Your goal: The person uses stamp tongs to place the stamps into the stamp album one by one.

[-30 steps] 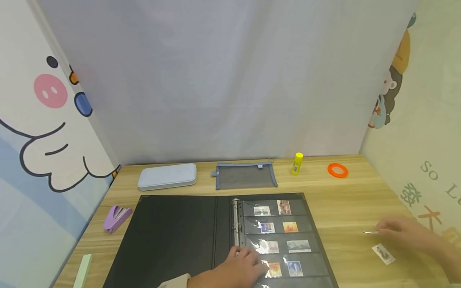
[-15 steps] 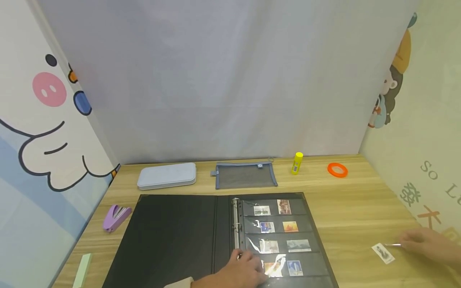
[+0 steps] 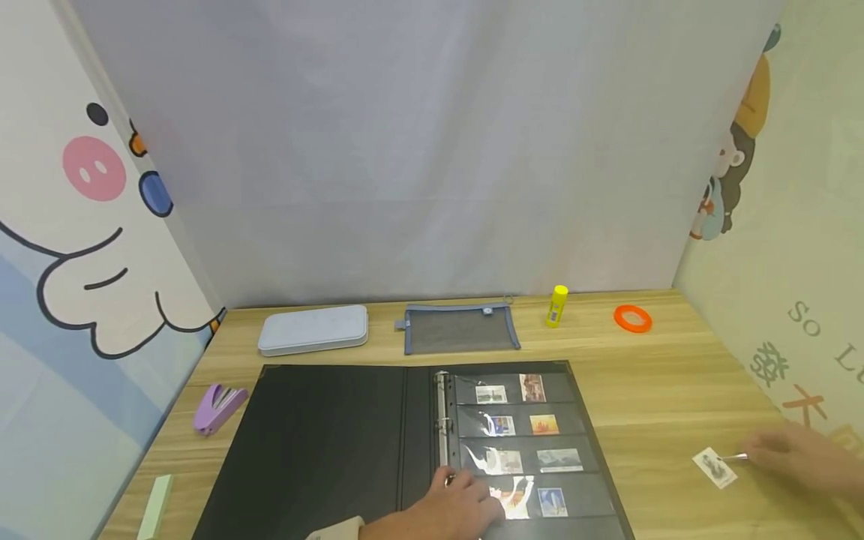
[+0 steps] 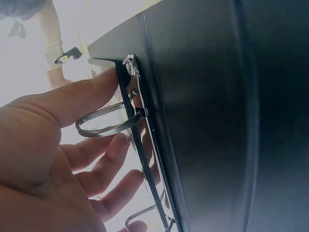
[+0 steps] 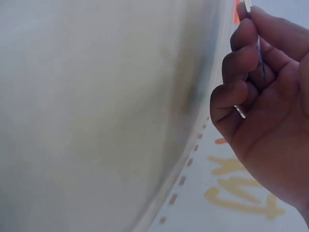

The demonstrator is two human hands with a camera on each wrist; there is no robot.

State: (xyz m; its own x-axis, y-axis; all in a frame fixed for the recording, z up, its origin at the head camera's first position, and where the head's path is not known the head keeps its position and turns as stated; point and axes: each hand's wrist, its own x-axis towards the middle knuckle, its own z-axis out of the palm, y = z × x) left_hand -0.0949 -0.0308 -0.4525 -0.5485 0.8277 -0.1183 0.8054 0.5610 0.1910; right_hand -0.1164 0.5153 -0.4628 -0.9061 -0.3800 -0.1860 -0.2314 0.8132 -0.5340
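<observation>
A black ring binder (image 3: 324, 442) lies unfolded, its right-hand page (image 3: 594, 495) a clear pocket sheet holding several stamps. My left hand (image 3: 459, 506) rests on this page beside the metal rings. In the left wrist view the left hand (image 4: 43, 145) has its thumb by a ring (image 4: 108, 129) and its fingers spread loosely along the sheet. To the right of the binder, my right hand (image 3: 786, 456) pinches slim metal tweezers (image 3: 736, 457), whose tip meets a loose stamp (image 3: 712, 469). The right wrist view shows the tweezers (image 5: 261, 55) between thumb and curled fingers.
Along the back of the table (image 3: 661, 390) are a pale blue case (image 3: 313, 331), a mesh zip pouch (image 3: 462, 330), a yellow glue stick (image 3: 556, 307) and an orange ring (image 3: 633, 319). A purple stapler (image 3: 219, 409) and a pale green bar (image 3: 155, 508) lie left.
My right hand has moved right and down, and the tweezers now meet the stamp's right side. The stamp has shifted slightly left and away. My left hand stays almost in place.
</observation>
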